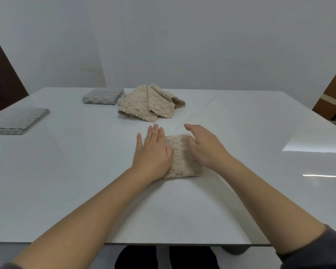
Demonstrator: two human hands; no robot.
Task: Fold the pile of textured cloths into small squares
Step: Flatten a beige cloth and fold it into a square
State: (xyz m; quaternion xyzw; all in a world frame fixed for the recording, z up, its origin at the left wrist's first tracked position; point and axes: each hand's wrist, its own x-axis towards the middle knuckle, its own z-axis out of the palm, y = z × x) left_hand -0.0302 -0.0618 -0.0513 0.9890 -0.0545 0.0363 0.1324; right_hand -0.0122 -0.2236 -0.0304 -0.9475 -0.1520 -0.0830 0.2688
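A beige textured cloth [179, 159], folded into a small square, lies on the white table [85, 181] in front of me. My left hand [153, 152] presses flat on its left half with straight fingers. Over its right side, my right hand [204, 146] has relaxed, slightly bent fingers and holds nothing. Farther back lies a loose pile of beige cloths [149, 102]. A folded grey cloth [103, 96] sits to the left of that pile.
Another folded grey cloth stack [19, 121] lies near the table's left edge. A brown chair [334, 100] stands at the right, beyond the table. A white wall runs behind. My legs show below the table's near edge.
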